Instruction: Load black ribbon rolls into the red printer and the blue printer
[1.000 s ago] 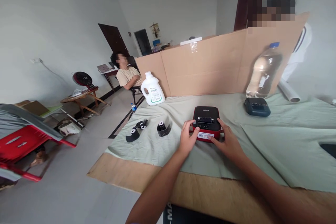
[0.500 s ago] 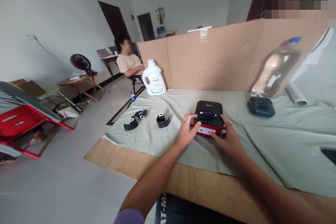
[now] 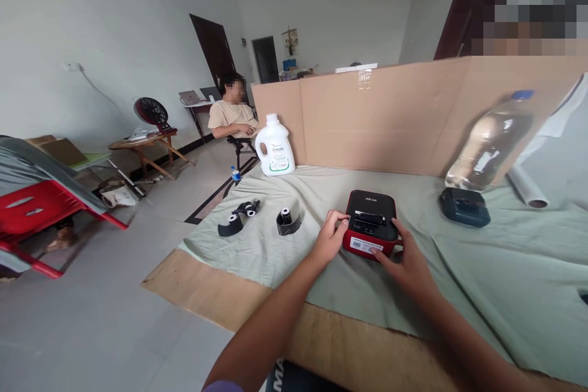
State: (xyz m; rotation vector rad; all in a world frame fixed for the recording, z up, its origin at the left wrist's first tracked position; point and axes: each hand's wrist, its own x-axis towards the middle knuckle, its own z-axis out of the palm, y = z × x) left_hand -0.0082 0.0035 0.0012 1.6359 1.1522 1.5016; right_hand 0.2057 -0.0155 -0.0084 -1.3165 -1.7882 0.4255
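A small red and black label printer [image 3: 371, 224] sits on the pale green cloth [image 3: 482, 269] near the table's front. My left hand [image 3: 331, 237] grips its left side, fingers curled on the black top edge. My right hand [image 3: 407, 260] holds its right front corner, with the thumb against the white sticker on the red front. Both forearms reach in from the bottom of the view.
Two black ribbon rolls [image 3: 239, 218] [image 3: 288, 222] lie left of the printer. A white detergent jug [image 3: 274, 147], a clear water bottle [image 3: 489, 144], a dark blue device [image 3: 463, 206] and a cardboard screen [image 3: 390, 116] stand behind. One person sits at the back left; another stands behind the screen.
The camera view has shifted, so the printer sits slightly right and lower in the picture. My hands keep the same hold on the printer.
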